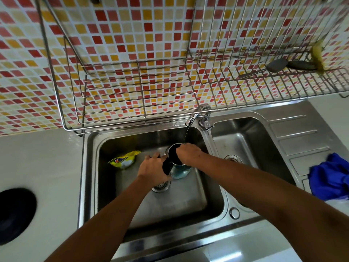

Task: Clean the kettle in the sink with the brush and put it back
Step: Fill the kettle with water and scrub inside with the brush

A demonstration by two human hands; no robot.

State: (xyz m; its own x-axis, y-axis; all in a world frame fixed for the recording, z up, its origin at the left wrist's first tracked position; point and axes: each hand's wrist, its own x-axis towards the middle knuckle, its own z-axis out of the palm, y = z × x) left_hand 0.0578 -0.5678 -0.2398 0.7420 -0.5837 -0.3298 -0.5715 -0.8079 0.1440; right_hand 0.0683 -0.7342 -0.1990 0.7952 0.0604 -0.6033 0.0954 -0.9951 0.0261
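Scrubbing in the sink (pixel 209 203): left hand (pixel 153 170) closed on the upright kettle (pixel 174 157) handle, right hand (pixel 188 152) at its open mouth, brush hidden; grip unclear

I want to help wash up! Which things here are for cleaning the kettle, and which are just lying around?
For the job:
kettle, held by its black handle in the left hand
right hand at the kettle's mouth; any brush is hidden
tap, trickling water
left sink basin

Just lying about:
yellow packet in the basin
blue cloth on the drainer
wire rack
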